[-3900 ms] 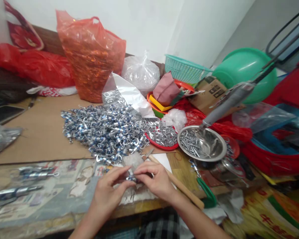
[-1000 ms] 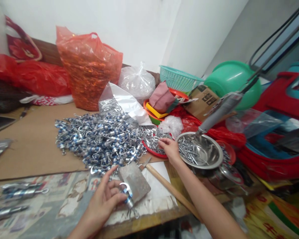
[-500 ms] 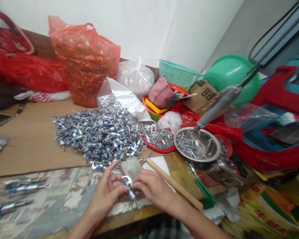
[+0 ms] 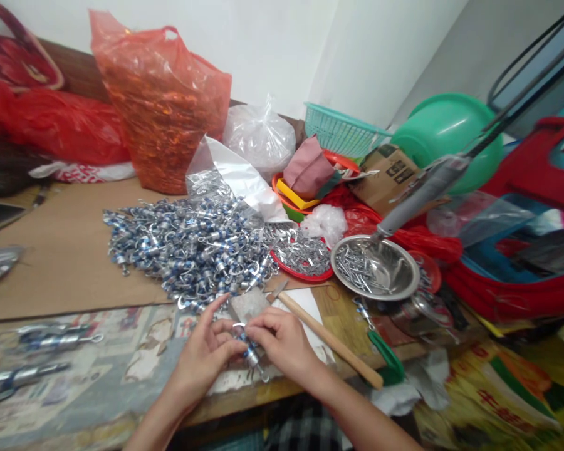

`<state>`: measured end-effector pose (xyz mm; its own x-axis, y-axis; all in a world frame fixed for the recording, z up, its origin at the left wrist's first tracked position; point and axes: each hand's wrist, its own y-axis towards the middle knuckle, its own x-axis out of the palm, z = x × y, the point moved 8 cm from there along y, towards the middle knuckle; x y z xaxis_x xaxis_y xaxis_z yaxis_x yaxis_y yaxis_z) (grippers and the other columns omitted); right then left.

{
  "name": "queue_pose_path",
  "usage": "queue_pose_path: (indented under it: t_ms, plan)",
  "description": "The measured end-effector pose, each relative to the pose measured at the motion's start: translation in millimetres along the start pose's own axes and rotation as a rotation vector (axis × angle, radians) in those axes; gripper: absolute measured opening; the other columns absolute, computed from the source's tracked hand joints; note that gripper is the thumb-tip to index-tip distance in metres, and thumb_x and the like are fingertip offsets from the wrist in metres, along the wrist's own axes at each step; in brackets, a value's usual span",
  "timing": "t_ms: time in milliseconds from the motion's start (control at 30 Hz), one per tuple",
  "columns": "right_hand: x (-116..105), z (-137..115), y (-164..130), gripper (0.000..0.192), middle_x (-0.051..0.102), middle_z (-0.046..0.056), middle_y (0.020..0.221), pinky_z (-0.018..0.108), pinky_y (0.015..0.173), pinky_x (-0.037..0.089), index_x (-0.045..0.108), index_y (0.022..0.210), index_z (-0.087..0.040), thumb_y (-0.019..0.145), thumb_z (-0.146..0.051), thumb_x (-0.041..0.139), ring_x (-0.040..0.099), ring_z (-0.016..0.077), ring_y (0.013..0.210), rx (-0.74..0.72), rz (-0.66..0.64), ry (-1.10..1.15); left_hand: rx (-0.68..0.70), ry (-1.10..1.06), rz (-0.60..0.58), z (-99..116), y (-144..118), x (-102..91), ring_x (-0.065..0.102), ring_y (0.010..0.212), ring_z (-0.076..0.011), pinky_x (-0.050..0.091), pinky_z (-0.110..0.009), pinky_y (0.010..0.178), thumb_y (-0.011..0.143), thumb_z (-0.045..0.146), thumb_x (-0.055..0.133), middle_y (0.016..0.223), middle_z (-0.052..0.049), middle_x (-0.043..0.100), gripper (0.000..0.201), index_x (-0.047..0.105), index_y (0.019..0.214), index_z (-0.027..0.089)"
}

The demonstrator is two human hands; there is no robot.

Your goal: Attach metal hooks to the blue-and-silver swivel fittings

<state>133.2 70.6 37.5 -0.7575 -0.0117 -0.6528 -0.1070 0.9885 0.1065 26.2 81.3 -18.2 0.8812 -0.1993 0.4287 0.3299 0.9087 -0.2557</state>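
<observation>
A small silvery metal hook fitting (image 4: 252,357) with a blue band is held between my hands, over the table's front edge. My left hand (image 4: 207,347) pinches its body between thumb and fingers, the index finger stretched out. The fingertips of my right hand (image 4: 279,341) are closed at the curved hook on its upper end. The fitting's ringed end points down and to the right. Just behind my fingers is a grey block (image 4: 248,305). A wooden handle (image 4: 331,341) lies slanting to the right of my right hand.
A big heap of similar fittings (image 4: 192,250) covers the cardboard (image 4: 66,250). Behind it stands an orange bag (image 4: 164,113). Small metal pieces fill a red dish (image 4: 305,275); pins lie in a steel bowl (image 4: 390,272). Several fittings (image 4: 51,341) lie at left.
My right hand's fingertips have moved up from the fitting's side to its hook. My left hand still holds the body. The whole view has shifted slightly.
</observation>
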Motion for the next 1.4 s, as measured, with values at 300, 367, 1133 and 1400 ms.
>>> queue_pose_path:
  t_ms: [300,367,1133,1400]
  plan:
    - [5.7,-9.4,-10.5,0.018,0.055,0.002,0.072,0.025,0.063,0.035,0.069,0.083,-0.024,0.082,-0.023,0.051,0.051,0.0147,0.072,-0.153,0.164,-0.244,-0.016,-0.013,0.009,-0.9,-1.2,-1.4,0.059,0.058,-0.0144,0.051,-0.029,0.053,0.057,0.012,0.07,0.072,0.003,0.059,0.085,0.024,0.128,0.024]
    - [4.8,-8.2,-10.0,0.018,0.055,0.001,0.071,0.024,0.063,0.036,0.069,0.084,-0.024,0.083,-0.024,0.051,0.051,0.0137,0.07,-0.14,0.134,-0.204,-0.015,-0.001,0.014,0.4,-1.6,-1.3,0.059,0.058,-0.0144,0.051,-0.029,0.053,0.057,0.013,0.07,0.071,0.003,0.059,0.085,0.025,0.128,0.023]
    - [5.6,-15.7,-12.6,0.008,0.058,0.002,0.077,0.026,0.063,0.035,0.055,0.08,-0.017,0.081,-0.014,0.047,0.053,0.0166,0.073,-0.09,0.1,-0.368,0.02,-0.002,0.008,0.7,-1.8,-2.4,0.058,0.056,-0.0127,0.048,-0.025,0.051,0.057,0.014,0.07,0.068,0.005,0.057,0.082,0.027,0.127,0.021]
    - [9.3,-14.0,-13.5,0.017,0.061,0.004,0.079,0.029,0.064,0.036,0.05,0.093,-0.019,0.08,-0.013,0.042,0.057,0.0206,0.075,0.032,0.143,-0.407,0.001,-0.01,0.007,0.9,-0.7,-0.4,0.057,0.055,-0.0128,0.049,-0.026,0.05,0.056,0.015,0.07,0.068,0.005,0.057,0.082,0.028,0.126,0.021]
